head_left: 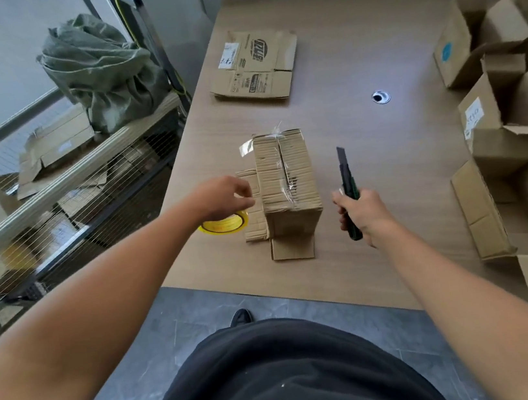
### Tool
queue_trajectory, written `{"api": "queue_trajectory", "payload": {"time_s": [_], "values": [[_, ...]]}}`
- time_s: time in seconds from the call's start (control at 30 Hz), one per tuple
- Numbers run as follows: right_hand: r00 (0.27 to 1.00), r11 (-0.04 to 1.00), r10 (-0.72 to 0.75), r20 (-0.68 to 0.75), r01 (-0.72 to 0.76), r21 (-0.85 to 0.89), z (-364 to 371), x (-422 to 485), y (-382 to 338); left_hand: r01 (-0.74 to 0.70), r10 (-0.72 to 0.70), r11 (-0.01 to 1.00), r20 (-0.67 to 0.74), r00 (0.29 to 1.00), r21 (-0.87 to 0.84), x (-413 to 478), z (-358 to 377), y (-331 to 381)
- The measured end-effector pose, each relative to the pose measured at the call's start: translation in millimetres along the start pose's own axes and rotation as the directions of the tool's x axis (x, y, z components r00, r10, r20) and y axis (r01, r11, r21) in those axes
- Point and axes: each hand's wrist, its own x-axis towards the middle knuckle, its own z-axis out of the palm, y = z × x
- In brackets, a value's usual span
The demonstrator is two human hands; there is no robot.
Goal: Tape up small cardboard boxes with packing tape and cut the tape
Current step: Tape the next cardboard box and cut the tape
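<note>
taped box (287,179) between tape roll (225,224) and knife (347,181), open boxes (518,137) nearby

The wooden table (370,168) carries a small cardboard box (287,179) near its front edge, clear tape along its top seam and flaps splayed flat on the tabletop. A yellow tape roll (225,225) sits just beside it at nine o'clock. At twelve lies a flattened printed carton (254,65), at one a round cable grommet (380,96), and at three a heap of open boxes (502,146).
</note>
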Motion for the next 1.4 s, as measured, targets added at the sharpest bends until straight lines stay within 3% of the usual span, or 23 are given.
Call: {"api": "queue_trajectory", "payload": {"time_s": [0.1,0.17,0.23,0.33,0.43,0.53,0.63,0.7,0.77,0.9,1.07,1.13,1.23,1.3,1.4], "values": [[0.999,0.931,0.051,0.009,-0.044,-0.361,-7.0,-7.9,-11.1,-0.03,0.031,0.999,0.022,0.999,-0.01,2.7,11.4,-6.0],[0.991,0.809,-0.092,-0.097,0.018,-0.588,-9.4,-18.2,-26.3,-0.055,0.056,0.997,0.002,0.998,-0.055,4.2,16.1,-8.8],[0.964,0.836,-0.25,-0.092,0.167,-0.523,7.0,-36.6,-45.0,-0.072,0.072,0.985,-0.008,0.997,-0.157,6.4,19.1,-11.6],[0.933,0.75,-0.324,0.156,0.354,-0.558,59.3,-62.7,-59.7,-0.084,0.086,0.977,0.003,0.996,-0.197,8.3,21.2,-14.7],[0.943,0.599,-0.195,0.27,0.333,-0.728,100.7,-68.0,-46.2,-0.078,0.087,0.968,0.027,0.996,-0.239,7.8,24.0,-18.8],[0.962,0.576,-0.171,0.213,0.273,-0.771,111.6,-69.4,-36.3,-0.016,0.064,0.914,0.105,0.992,-0.405,1.3,21.8,-27.6],[0.97,0.589,-0.141,0.2,0.245,-0.77,115.5,-68.8,-37.7,-0.015,0.142,0.825,0.18,0.973,-0.566,-8.1,21.4,-48.6],[0.964,0.519,-0.144,0.223,0.266,-0.812,117.9,-69.7,-38.4,-0.025,0.149,0.799,0.157,0.976,-0.601,-11.4,23.0,-63.7],[0.957,0.432,-0.129,0.261,0.291,-0.854,121.4,-73.4,-36.2,-0.016,0.125,0.832,0.16,0.979,-0.555,-10.1,27.5,-75.7],[0.962,0.359,-0.045,0.271,0.269,-0.894,126.6,-77.0,-35.8,-0.034,0.148,0.921,0.267,0.952,-0.387,-0.2,34.2,-79.8],[0.976,0.278,0.008,0.218,0.207,-0.938,139.9,-74.4,-39.4,-0.165,0.17,0.985,0.133,0.976,-0.049,-0.8,25.7,-69.9],[0.984,0.208,0.029,0.178,0.168,-0.964,146.5,-75.0,-37.1,-0.261,0.255,0.963,0.087,0.963,0.069,-10.4,25.2,-63.3],[0.984,0.091,0.074,0.159,0.153,-0.984,151.3,-79.1,-33.1,-0.391,0.4,0.914,-0.082,0.913,0.107,-26.5,17.9,-57.6],[0.979,0.193,0.092,0.184,0.164,-0.967,145.7,-79.3,-35.3,-0.372,0.379,0.925,-0.185,0.907,0.073,-31.8,10.6,-62.5],[0.961,0.445,0.033,0.275,0.232,-0.865,128.5,-83.3,-41.6,-0.21,0.232,0.965,-0.134,0.963,0.159,-42.1,12.6,-80.7]]}}
